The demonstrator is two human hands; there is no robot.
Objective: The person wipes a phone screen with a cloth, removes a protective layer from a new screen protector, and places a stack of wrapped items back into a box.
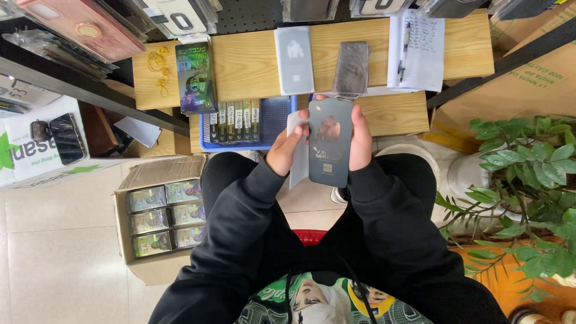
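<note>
Head view, looking straight down. Left hand (287,150) gripping the left edge of a dark grey flat package (329,143), thumb pressed on its front, with a pale sheet (296,157) tucked behind the fingers. Right hand (360,139) clasped around the package's right edge, fingers curled over it. Package held upright above the lap, just in front of the wooden table (252,60), near its front edge.

On the table beyond the package: a grey cloth (351,68) directly above it, a light grey flat sleeve (294,59) to the left of the cloth, a notepad with a pen (416,51) to the right. Further left of the package, a green printed box (195,77) standing on the table, yellow rubber bands (157,66) beside that. Just left of the package, a blue tray (271,120) holding a row of slim boxes.

Down left of the package, on the floor, an open cardboard box (157,217) filled with green packs. Right of the package, a leafy green plant (528,180).
</note>
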